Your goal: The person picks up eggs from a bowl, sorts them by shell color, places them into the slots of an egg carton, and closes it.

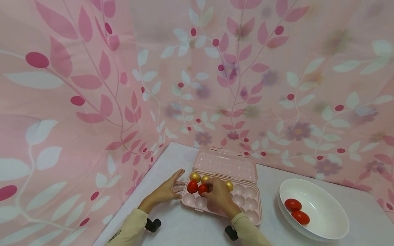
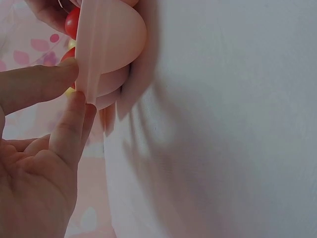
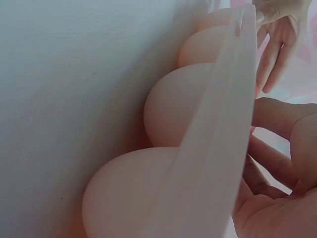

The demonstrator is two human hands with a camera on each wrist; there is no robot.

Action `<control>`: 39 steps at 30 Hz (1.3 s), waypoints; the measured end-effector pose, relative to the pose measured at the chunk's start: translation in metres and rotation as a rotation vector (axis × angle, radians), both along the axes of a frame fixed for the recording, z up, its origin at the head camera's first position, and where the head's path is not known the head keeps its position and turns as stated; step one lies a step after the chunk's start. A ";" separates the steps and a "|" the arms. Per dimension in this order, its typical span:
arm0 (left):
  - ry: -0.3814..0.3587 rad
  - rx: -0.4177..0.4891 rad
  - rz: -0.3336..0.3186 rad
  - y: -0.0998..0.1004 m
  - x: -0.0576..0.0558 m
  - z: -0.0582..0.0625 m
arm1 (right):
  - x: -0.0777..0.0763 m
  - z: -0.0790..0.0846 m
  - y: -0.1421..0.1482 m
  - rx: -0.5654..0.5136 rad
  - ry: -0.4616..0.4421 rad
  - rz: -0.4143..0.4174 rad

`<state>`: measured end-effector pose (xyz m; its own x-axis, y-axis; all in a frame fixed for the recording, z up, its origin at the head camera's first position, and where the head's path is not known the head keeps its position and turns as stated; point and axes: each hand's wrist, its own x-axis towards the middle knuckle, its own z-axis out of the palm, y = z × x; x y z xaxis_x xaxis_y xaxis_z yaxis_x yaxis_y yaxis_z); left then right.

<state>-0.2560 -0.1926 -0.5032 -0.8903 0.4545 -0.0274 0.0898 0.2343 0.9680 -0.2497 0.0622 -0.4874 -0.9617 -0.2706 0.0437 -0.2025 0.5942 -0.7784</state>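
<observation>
A pink plastic egg carton (image 1: pixel 251 204) lies open on the table. Gold eggs (image 1: pixel 195 177) show in its back row, one partly behind my right hand. One red egg (image 1: pixel 192 187) sits in the cup at the left of the middle row. Just right of it, my right hand (image 1: pixel 220 194) pinches another red egg (image 1: pixel 203 190) at its cup. My left hand (image 1: pixel 164 191) is at the carton's left end, its fingers spread and fairly straight. In the left wrist view, its fingertips (image 2: pixel 74 101) touch the carton's rim (image 2: pixel 88 54).
A white bowl (image 1: pixel 326 205) stands to the right with two red eggs (image 1: pixel 300 217) inside. The carton's lid (image 1: pixel 224 164) is folded back toward the flowered pink curtain (image 1: pixel 215 102). White cloth covers the table (image 1: pixel 172 218).
</observation>
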 end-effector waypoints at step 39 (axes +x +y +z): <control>0.011 -0.085 0.025 0.001 -0.001 -0.002 | 0.017 0.059 0.189 0.256 0.378 -0.182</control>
<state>-0.2575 -0.1917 -0.5052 -0.9018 0.4286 -0.0547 0.0938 0.3178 0.9435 -0.2322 0.2515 -0.4282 -0.9239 -0.1476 0.3531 -0.3182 0.8089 -0.4944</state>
